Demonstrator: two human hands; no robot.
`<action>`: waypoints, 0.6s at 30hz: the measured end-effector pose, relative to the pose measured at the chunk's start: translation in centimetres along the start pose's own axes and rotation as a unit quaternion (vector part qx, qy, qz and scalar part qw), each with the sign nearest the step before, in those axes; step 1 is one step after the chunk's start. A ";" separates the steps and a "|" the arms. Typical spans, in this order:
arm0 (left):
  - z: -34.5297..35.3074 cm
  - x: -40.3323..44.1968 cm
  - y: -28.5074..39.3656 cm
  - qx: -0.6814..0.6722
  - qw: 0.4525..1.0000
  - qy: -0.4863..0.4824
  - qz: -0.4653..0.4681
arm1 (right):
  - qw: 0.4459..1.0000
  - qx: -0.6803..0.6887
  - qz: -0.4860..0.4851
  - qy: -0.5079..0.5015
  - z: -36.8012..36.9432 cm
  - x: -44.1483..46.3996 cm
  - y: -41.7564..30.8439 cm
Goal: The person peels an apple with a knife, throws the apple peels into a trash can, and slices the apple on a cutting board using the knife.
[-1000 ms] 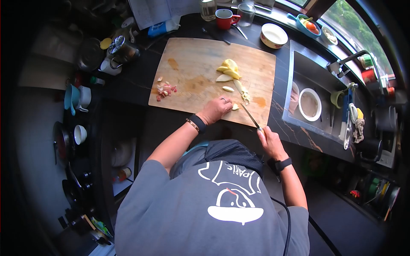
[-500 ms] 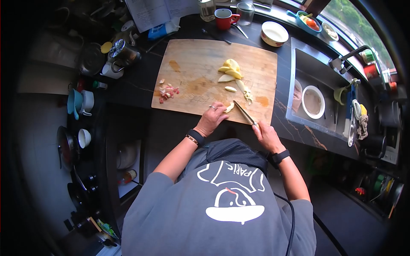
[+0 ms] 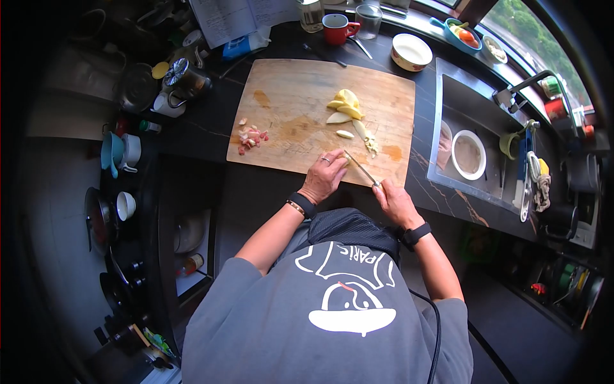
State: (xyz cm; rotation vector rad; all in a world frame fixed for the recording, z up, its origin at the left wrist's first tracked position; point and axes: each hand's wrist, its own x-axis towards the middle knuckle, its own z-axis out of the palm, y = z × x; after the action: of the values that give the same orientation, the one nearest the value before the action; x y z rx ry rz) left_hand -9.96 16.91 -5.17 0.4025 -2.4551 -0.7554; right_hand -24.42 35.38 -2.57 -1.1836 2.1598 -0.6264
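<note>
My right hand (image 3: 396, 203) grips a knife (image 3: 363, 170) by its handle, its blade slanting up and left over the near edge of the wooden cutting board (image 3: 294, 89). My left hand (image 3: 325, 177) has its fingers curled down on a pale yellow wedge, perhaps potato, right beside the blade. The fingers mostly cover that wedge. Farther up the board lies a pile of yellow wedges (image 3: 345, 105), with one loose wedge (image 3: 345, 134) and small chopped bits (image 3: 371, 146) below it. Diced pink meat (image 3: 251, 137) sits at the board's left side.
Right of the board is a sink (image 3: 473, 185) holding a white bowl (image 3: 469, 154). Behind the board stand a red mug (image 3: 336, 29), a glass (image 3: 368, 22) and a white bowl (image 3: 411, 51). A metal pot (image 3: 185, 80) stands to the left, near an open notebook (image 3: 224, 19).
My left hand has shifted slightly right and now covers more of the wedge. The knife blade has moved a little left, up against the fingertips.
</note>
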 end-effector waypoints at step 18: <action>1.8 0.4 -0.7 -0.016 1.000 0.013 0.006 | 0.999 -0.033 -0.015 0.022 0.8 -0.6 -0.5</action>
State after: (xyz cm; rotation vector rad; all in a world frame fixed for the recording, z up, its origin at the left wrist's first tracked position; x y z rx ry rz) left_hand -11.21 16.97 -6.71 0.3834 -2.4155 -0.7776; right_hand -23.35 35.56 -2.68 -1.2495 2.2188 -0.6025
